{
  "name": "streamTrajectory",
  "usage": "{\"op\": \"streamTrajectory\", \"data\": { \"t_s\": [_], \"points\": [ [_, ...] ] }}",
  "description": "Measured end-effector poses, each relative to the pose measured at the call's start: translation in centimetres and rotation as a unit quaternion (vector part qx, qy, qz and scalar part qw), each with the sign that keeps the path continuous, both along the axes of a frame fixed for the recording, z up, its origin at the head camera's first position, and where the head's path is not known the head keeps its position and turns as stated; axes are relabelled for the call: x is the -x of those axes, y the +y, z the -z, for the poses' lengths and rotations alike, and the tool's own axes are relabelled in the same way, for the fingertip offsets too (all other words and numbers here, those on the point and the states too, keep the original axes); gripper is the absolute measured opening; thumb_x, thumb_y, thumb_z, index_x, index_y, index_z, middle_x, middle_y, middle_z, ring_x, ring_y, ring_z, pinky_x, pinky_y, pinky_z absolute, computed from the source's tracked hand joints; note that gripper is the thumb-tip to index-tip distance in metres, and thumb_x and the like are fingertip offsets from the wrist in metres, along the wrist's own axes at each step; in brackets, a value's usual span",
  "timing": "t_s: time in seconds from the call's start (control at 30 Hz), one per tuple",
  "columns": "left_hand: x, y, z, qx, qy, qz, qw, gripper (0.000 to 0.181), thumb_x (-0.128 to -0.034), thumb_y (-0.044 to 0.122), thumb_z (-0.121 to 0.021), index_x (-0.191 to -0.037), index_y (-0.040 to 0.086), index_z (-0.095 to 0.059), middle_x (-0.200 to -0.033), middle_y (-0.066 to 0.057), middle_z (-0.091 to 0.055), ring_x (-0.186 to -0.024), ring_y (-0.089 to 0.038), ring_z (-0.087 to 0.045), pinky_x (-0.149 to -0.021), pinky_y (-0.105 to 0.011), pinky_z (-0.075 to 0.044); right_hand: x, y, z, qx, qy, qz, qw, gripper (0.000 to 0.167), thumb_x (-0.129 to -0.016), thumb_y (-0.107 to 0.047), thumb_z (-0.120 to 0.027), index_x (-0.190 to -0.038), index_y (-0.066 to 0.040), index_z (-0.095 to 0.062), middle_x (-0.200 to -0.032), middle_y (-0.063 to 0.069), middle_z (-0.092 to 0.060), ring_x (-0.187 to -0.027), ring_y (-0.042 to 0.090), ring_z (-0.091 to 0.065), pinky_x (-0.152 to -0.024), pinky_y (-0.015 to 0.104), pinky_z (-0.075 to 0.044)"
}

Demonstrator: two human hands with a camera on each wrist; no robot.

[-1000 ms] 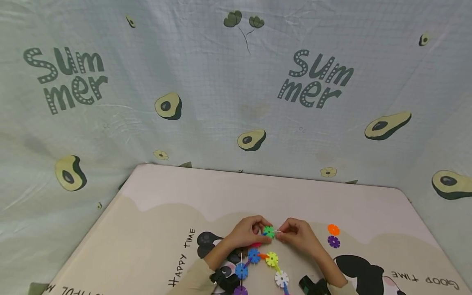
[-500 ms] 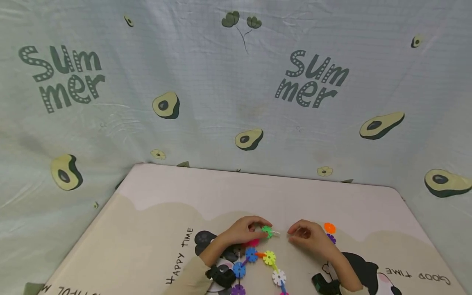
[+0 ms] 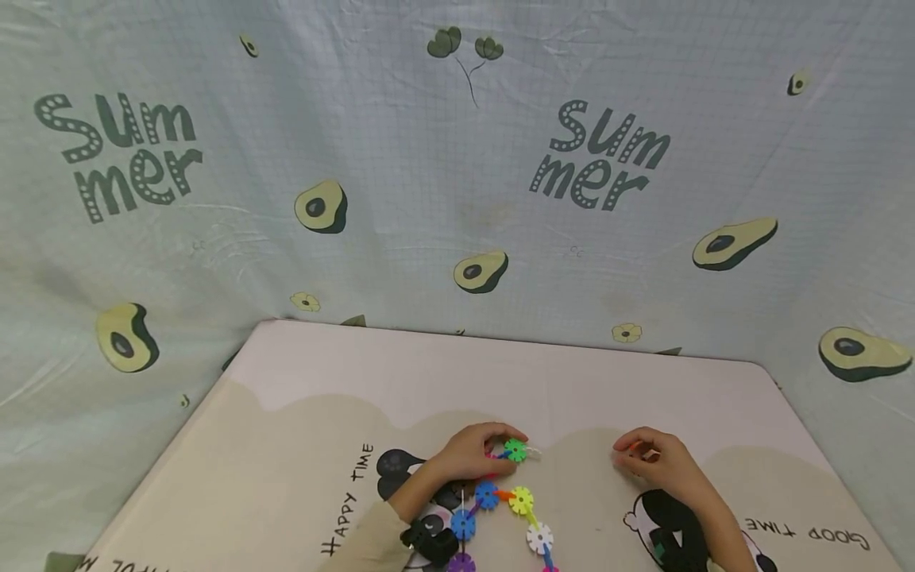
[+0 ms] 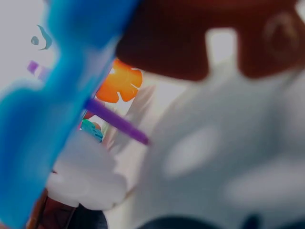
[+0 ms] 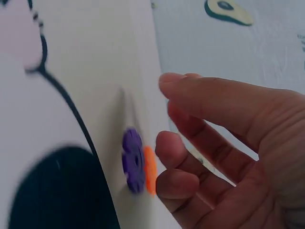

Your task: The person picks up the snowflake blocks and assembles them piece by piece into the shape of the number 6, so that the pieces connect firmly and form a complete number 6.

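In the head view my left hand (image 3: pixel 472 453) grips a green notched building disc (image 3: pixel 515 450) between thumb and fingers. A thin white piece (image 3: pixel 534 453) sticks out of its right side. Below that hand runs a chain of discs: blue (image 3: pixel 487 495), yellow (image 3: pixel 521 500) and white (image 3: pixel 539 539), linked by coloured sticks. My right hand (image 3: pixel 661 465) is off to the right with loosely bent fingers and nothing gripped. In the right wrist view a purple disc (image 5: pixel 133 161) and an orange disc (image 5: pixel 150 169) stand just beside its fingertips.
A light table (image 3: pixel 400 357) with printed pandas and lettering lies under the hands. Behind it hangs a cloth (image 3: pixel 400 159) with avocado prints. Close to the left wrist camera are a blurred blue piece (image 4: pixel 81 95), a brown piece (image 4: pixel 167 43) and a purple stick (image 4: pixel 116 121).
My right hand has let go of the white piece at the green disc and moved right to the orange and purple discs. My left hand has stayed nearly still.
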State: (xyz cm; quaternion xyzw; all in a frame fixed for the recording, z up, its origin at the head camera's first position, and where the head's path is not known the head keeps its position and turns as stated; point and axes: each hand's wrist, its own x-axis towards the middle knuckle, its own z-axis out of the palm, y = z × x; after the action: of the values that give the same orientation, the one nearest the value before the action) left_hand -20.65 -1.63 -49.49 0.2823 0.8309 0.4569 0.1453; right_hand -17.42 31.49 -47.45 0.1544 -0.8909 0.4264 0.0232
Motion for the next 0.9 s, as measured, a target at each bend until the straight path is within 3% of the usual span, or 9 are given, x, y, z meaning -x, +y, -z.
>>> {"op": "streamTrajectory", "data": {
  "t_s": [0.23,0.37,0.5,0.77,0.9],
  "points": [
    [0.0,0.1,0.2,-0.006,0.000,-0.005,1.0000,0.036,-0.0835,0.023,-0.075,-0.119,0.018,-0.069,-0.104,0.004,-0.064,-0.070,-0.003,-0.038,-0.064,-0.022,-0.029,-0.4,1.9,-0.5,-0.043,-0.055,0.013,0.9975,0.017,-0.081,-0.007,-0.077,-0.095,-0.003,-0.069,-0.091,0.006,-0.068,-0.072,0.002,-0.053,-0.064,0.025,-0.048],
    [0.0,0.0,0.2,-0.016,-0.008,-0.006,0.9998,0.036,-0.0836,0.024,-0.075,-0.118,0.017,-0.069,-0.093,0.008,-0.060,-0.062,-0.003,-0.033,-0.060,-0.021,-0.026,-0.6,2.6,-0.7,-0.051,-0.076,0.003,0.9958,0.019,-0.081,-0.004,-0.076,-0.097,0.001,-0.067,-0.090,0.008,-0.066,-0.070,0.003,-0.051,-0.062,0.024,-0.046],
    [0.1,0.0,0.2,-0.012,-0.007,-0.011,0.9998,0.035,-0.0837,0.025,-0.075,-0.118,0.018,-0.069,-0.093,0.010,-0.059,-0.064,-0.002,-0.035,-0.060,-0.020,-0.027,-0.6,2.9,-0.8,-0.041,-0.096,-0.014,0.9944,0.022,-0.082,-0.005,-0.075,-0.100,0.004,-0.066,-0.089,0.009,-0.064,-0.068,0.005,-0.050,-0.058,0.024,-0.043],
    [0.0,0.1,0.1,-0.007,-0.009,-0.018,0.9998,0.034,-0.0834,0.024,-0.075,-0.117,0.018,-0.070,-0.089,0.009,-0.057,-0.063,-0.003,-0.035,-0.059,-0.021,-0.027,-0.4,3.0,-0.4,-0.014,-0.089,-0.062,0.9940,0.029,-0.083,-0.002,-0.074,-0.106,0.011,-0.063,-0.091,0.011,-0.066,-0.068,0.004,-0.051,-0.061,0.023,-0.046],
    [0.0,0.1,0.0,-0.010,-0.012,-0.016,0.9997,0.034,-0.0840,0.023,-0.075,-0.117,0.017,-0.070,-0.085,0.009,-0.054,-0.061,-0.003,-0.034,-0.057,-0.021,-0.027,-0.5,2.7,-0.5,-0.018,-0.101,-0.045,0.9937,0.031,-0.083,-0.006,-0.075,-0.107,0.010,-0.064,-0.090,0.007,-0.063,-0.070,0.003,-0.051,-0.062,0.023,-0.047]
  ]
}}
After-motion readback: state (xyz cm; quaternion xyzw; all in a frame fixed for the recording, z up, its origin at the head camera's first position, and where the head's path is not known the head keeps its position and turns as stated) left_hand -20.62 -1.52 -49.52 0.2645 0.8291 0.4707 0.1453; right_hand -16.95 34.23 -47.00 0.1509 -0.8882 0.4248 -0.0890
